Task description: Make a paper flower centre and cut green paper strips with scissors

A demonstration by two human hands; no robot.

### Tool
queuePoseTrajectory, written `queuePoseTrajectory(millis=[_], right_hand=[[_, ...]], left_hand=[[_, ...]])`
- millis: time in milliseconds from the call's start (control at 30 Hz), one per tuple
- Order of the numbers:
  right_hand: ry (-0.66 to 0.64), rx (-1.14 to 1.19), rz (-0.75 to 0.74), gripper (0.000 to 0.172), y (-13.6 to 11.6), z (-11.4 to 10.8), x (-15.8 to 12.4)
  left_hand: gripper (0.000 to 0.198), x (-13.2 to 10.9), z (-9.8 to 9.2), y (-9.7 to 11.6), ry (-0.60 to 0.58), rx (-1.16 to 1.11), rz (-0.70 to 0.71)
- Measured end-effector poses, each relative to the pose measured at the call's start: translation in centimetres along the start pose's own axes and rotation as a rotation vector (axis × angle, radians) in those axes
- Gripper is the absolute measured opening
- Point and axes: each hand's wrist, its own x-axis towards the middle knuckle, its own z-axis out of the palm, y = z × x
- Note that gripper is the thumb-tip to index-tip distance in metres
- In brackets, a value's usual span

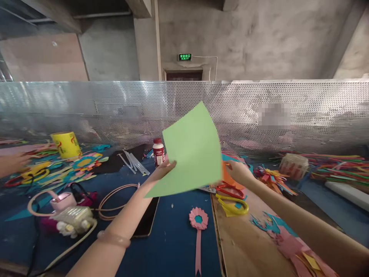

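Our left hand (167, 168) pinches the left edge of a plain light-green rectangular paper sheet (191, 154), which we hold up over the middle of the dark-blue worktop (175, 234). Our right hand (238, 172) is beyond the sheet's right edge, beside some bright-orange paper (230, 180); its fingertips are partly hidden, so we cannot tell whether it grasps anything.

The sheet bows, with its near left corner drooping, so we would do best to grip lightly, near the edge, with thumb and fingers flat; a hard pinch could well crease it. Supporting the right edge too should take out the bow.

We should mind what lies below. A pair of red-handled metal scissors (230, 191) is just past the sheet's near right corner, and yellow-looped scissor handles (234, 206) lie nearer on the bare wooden board (245, 242); paper lowered there may snag. The pink pleated-paper rosette with a blue centre (198, 219) is on the near side, and we had better not flatten its petals. The flattest support looks to be the blue stretch left of that rosette.
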Motion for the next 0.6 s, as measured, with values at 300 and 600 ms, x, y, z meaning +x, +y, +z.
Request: queuePoseTrajectory(millis=[300,600], right_hand=[[-0.304,1.128,0.024,0.067,-4.4,0.7,-8.4],[0.021,0.810,0.059,0.051,-4.9,2.7,-9.4]], left_hand=[[0.036,-0.4,1.4,-0.3,-0.016,0.129,-0.026],[0.034,-0.9,2.2,-0.8,-0.121,0.245,0.016]])
